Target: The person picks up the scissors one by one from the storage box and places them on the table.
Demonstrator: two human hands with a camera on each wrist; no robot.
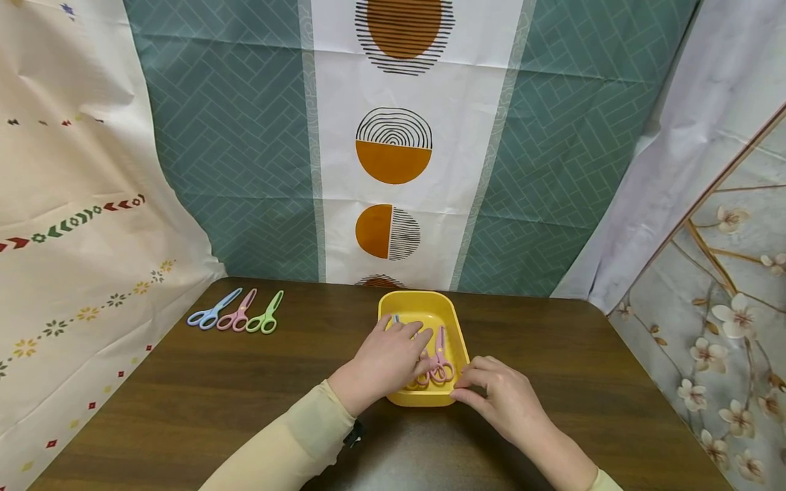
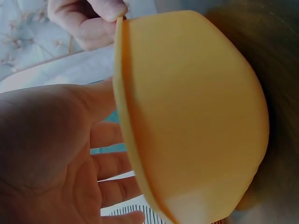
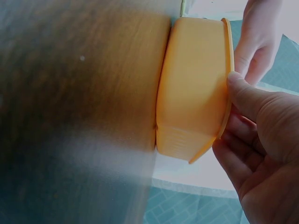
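A yellow plastic bin (image 1: 424, 399) stands on the table with scissors inside. Pink scissors (image 1: 441, 363) lie along its right side; other handles and a blue tip (image 1: 396, 318) show partly beneath my left hand (image 1: 393, 353). That hand reaches over the bin with its fingers spread and extended downward. In the left wrist view the bin wall (image 2: 196, 112) hides the fingertips, so whether they touch scissors cannot be told. My right hand (image 1: 500, 395) pinches the rim at the near right corner, thumb outside, as the right wrist view of the bin (image 3: 191, 88) also shows.
To the left, blue scissors (image 1: 211, 314), pink scissors (image 1: 238, 315) and green scissors (image 1: 266, 317) lie side by side on the dark wooden table (image 1: 245, 382). Patterned cloth (image 1: 245, 150) hangs behind the table, with more cloth at both sides.
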